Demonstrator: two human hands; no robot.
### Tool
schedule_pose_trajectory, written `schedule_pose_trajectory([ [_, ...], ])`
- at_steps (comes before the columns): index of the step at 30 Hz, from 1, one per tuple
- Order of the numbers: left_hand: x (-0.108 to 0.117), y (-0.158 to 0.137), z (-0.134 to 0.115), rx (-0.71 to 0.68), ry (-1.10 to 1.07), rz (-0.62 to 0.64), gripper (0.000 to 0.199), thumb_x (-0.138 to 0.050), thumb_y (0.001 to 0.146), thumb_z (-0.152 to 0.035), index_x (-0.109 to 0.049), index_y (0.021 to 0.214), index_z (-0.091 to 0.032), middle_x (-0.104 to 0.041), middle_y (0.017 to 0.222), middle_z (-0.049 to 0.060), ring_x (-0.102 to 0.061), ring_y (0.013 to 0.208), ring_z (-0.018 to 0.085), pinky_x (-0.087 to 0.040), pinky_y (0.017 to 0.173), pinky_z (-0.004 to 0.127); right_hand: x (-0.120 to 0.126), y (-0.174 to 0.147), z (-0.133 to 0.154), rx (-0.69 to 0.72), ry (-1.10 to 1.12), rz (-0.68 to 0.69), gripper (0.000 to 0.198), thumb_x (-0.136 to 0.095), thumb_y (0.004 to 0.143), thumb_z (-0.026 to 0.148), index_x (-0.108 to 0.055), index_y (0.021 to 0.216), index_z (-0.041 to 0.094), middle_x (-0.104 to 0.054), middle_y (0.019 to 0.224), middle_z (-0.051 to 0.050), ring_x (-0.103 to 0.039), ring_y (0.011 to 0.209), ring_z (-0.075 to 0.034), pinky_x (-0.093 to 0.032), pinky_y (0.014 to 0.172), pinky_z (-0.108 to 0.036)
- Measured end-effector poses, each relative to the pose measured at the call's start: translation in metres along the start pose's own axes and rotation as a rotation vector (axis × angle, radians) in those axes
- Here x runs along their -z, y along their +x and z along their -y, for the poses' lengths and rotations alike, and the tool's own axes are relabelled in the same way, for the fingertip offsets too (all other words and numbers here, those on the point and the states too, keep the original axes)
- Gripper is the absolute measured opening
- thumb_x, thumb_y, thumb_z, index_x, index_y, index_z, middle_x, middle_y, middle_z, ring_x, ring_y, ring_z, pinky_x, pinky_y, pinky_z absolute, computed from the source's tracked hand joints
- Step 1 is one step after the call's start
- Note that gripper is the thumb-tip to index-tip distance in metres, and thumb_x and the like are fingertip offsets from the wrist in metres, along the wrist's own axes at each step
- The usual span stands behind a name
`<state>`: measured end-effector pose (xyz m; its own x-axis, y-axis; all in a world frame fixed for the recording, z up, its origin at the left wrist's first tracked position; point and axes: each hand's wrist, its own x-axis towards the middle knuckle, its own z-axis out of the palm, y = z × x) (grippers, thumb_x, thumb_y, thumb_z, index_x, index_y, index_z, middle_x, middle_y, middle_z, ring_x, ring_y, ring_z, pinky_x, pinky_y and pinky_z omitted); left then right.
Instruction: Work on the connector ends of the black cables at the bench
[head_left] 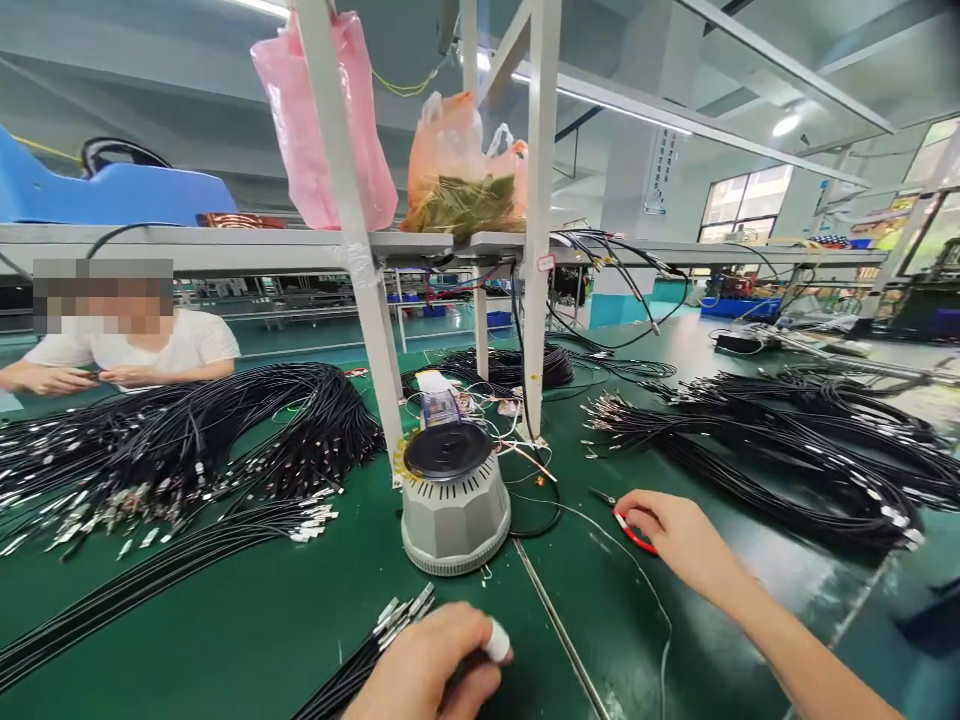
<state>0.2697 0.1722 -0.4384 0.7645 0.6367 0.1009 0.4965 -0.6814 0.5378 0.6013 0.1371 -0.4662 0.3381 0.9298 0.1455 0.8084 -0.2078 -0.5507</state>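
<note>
Cable bundle (pixel 360 655): gripped in closed left hand (pixel 427 670), just before the grey machine (pixel 455 500). Right hand (pixel 675 535), right of machine, fingers curled on red-handled cutters (pixel 630 528).

Factory assembly floor around me: long green counter (pixel 225 620) heaped with black cable bundles (pixel 225 440), overhead shelf rack (pixel 225 245), co-worker (pixel 127 350) upper left.
</note>
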Motion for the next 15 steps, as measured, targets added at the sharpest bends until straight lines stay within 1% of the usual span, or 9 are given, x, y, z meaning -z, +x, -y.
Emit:
schedule_pose_trajectory([
  [2,-0.005,0.028,-0.018,0.008,-0.001,-0.044,0.017,-0.055,0.086,-0.007,-0.064,0.088,-0.022,-0.070,0.090,-0.002,-0.063,0.080,0.015,-0.047,0.072,0.022,0.002,-0.014,0.002,-0.032,-0.045,0.010,0.020,-0.053,0.099,0.027,-0.066,0.088,0.019,-0.068,0.083,0.001,-0.062,0.075,-0.017,-0.049,0.074,-0.034],
  [3,-0.009,0.043,-0.026,-0.046,-0.001,-0.066,0.017,-0.054,0.087,-0.007,-0.063,0.088,-0.021,-0.070,0.093,0.000,-0.063,0.085,0.016,-0.048,0.076,0.024,0.002,-0.022,0.003,-0.057,-0.069,0.012,0.024,-0.050,0.100,0.028,-0.065,0.084,0.019,-0.065,0.076,0.002,-0.060,0.069,-0.017,-0.047,0.069,-0.033],
  [5,-0.022,0.074,-0.040,-0.125,-0.004,-0.033,0.020,-0.054,0.088,-0.004,-0.063,0.092,-0.021,-0.070,0.101,0.002,-0.062,0.096,0.018,-0.049,0.086,0.029,0.000,-0.042,0.003,-0.107,-0.113,0.013,0.033,-0.045,0.101,0.031,-0.061,0.075,0.019,-0.060,0.067,0.002,-0.055,0.062,-0.017,-0.041,0.063,-0.033],
  [7,-0.041,0.102,-0.050,-0.213,0.004,0.016,0.032,-0.052,0.086,0.003,-0.062,0.106,-0.020,-0.067,0.120,0.004,-0.057,0.114,0.019,-0.045,0.098,0.033,-0.005,-0.060,0.002,-0.136,-0.125,0.013,0.030,-0.052,0.096,0.037,-0.060,0.073,0.020,-0.061,0.069,-0.001,-0.055,0.063,-0.020,-0.035,0.061,-0.034],
  [9,-0.061,0.126,-0.057,-0.314,0.017,0.099,0.044,-0.058,0.082,0.005,-0.060,0.116,-0.023,-0.062,0.134,0.003,-0.051,0.126,0.019,-0.041,0.104,0.036,-0.009,-0.072,-0.001,-0.132,-0.092,0.026,0.018,-0.061,0.088,0.031,-0.061,0.074,0.020,-0.065,0.075,-0.004,-0.057,0.069,-0.023,-0.032,0.062,-0.034],
  [10,-0.071,0.135,-0.059,-0.355,0.027,0.144,0.046,-0.063,0.081,0.002,-0.060,0.118,-0.024,-0.064,0.133,0.002,-0.051,0.127,0.020,-0.040,0.104,0.039,-0.010,-0.076,-0.003,-0.127,-0.059,0.037,0.012,-0.062,0.085,0.025,-0.061,0.074,0.020,-0.065,0.077,-0.004,-0.058,0.072,-0.024,-0.031,0.062,-0.034],
  [12,-0.087,0.148,-0.062,-0.397,0.054,0.204,0.030,-0.070,0.082,-0.009,-0.065,0.110,-0.021,-0.071,0.116,0.003,-0.058,0.117,0.024,-0.042,0.100,0.045,-0.009,-0.080,-0.007,-0.123,0.036,0.062,0.013,-0.058,0.082,0.018,-0.060,0.070,0.022,-0.064,0.073,-0.002,-0.057,0.071,-0.023,-0.031,0.062,-0.033],
  [14,-0.094,0.155,-0.064,-0.397,0.078,0.229,0.008,-0.070,0.087,-0.019,-0.069,0.094,-0.016,-0.072,0.096,0.002,-0.063,0.104,0.024,-0.044,0.097,0.048,-0.005,-0.083,-0.012,-0.131,0.160,0.082,0.018,-0.054,0.083,0.021,-0.059,0.066,0.022,-0.061,0.067,0.000,-0.054,0.066,-0.021,-0.031,0.060,-0.032],
  [15,-0.095,0.156,-0.064,-0.387,0.085,0.233,0.006,-0.069,0.089,-0.022,-0.069,0.088,-0.015,-0.071,0.090,0.002,-0.064,0.101,0.024,-0.045,0.096,0.049,-0.003,-0.086,-0.014,-0.140,0.229,0.088,0.017,-0.054,0.084,0.025,-0.059,0.068,0.022,-0.060,0.066,0.000,-0.053,0.064,-0.020,-0.032,0.060,-0.031],
])
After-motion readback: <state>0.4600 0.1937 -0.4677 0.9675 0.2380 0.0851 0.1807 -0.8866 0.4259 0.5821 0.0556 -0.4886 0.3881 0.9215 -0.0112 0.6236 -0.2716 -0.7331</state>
